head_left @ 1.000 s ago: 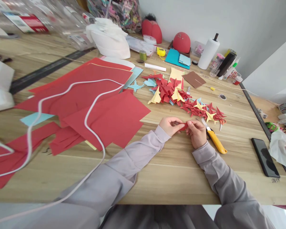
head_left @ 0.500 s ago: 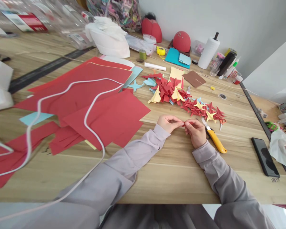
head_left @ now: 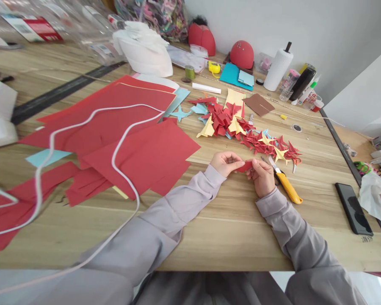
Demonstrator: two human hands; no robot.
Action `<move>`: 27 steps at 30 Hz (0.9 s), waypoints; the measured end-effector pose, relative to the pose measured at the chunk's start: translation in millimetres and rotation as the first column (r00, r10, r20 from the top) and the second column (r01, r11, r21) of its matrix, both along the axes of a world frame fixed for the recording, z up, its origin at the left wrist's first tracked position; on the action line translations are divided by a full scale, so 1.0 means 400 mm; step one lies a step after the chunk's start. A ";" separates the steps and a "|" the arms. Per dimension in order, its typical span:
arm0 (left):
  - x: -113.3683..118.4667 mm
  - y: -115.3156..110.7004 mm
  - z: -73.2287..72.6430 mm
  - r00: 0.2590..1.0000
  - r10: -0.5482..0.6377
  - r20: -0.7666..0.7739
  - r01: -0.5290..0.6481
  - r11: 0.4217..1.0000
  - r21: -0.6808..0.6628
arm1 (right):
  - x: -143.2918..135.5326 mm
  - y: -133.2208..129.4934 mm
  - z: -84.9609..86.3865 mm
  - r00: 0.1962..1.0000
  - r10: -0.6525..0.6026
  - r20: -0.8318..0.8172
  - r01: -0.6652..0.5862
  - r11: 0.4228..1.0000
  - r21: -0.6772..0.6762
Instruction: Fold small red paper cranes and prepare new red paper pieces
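Between my two hands is a small folded piece of red paper. My left hand pinches its left end, thumb against fingers. At the other end, my right hand grips it the same way. Just beyond lies a heap of folded red paper pieces, with yellow folded pieces and some light blue ones among them. A yellow-handled utility knife rests right of my right hand, over the dark handles of scissors partly hidden by that hand. Large red paper sheets are stacked to the left.
A white cord loops over the sheets and my left sleeve. A black phone lies at the right. Toward the wall stand a tissue pack, a yellow tape measure, a red dome and a white bottle.
The red paper between my fingers has turned so that more of its flat face shows. My right hand has shifted slightly, its fingertips a little farther from the left ones.
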State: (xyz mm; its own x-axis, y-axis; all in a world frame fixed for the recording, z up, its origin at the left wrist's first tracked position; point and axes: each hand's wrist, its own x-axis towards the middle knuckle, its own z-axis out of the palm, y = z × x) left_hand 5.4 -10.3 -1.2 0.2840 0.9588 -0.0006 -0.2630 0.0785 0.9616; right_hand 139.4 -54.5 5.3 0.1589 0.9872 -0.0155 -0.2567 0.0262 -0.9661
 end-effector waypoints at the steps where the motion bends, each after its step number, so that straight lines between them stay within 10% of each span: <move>1: 0.000 -0.001 0.001 1.000 -0.011 0.008 0.011 1.000 0.000 | 0.000 0.000 0.000 1.000 -0.002 0.020 0.002 1.000 0.009; 23: 0.005 -0.016 -0.001 0.987 -0.020 -0.161 0.042 0.989 0.138 | -0.005 0.001 0.004 0.996 -0.053 0.070 0.054 0.999 -0.004; 27: 0.003 -0.029 0.000 0.973 -0.015 -0.230 0.099 0.928 0.360 | -0.002 0.006 0.002 0.991 -0.128 0.026 0.129 0.989 -0.073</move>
